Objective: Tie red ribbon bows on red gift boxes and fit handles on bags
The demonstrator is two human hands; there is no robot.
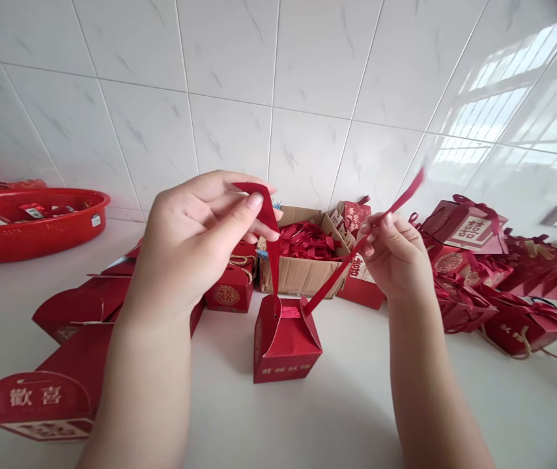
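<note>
Red plastic basin (pixel 28 238) far left on white worktop (pixel 356 404), small packets inside. Open red gift boxes (pixel 68 384) beside left forearm. Left hand (pixel 200 234) pinches one end of red ribbon (pixel 328 284), thumb on top. Small red favor box (pixel 288 345) upright on worktop between forearms, ribbon running up from both sides of its top. Cardboard carton (pixel 302 275) of ribbons behind it. Right hand (pixel 398 254) pinches ribbon's other end, tip sticking up. Finished-looking red boxes (pixel 468 228) piled far right.

On my feed, pale characters 歡喜 stand at eight o'clock on the rounded flap of a red paper box (pixel 80 365). At three o'clock, I read 囍 on a dark-red cardboard box (pixel 447 220).
</note>
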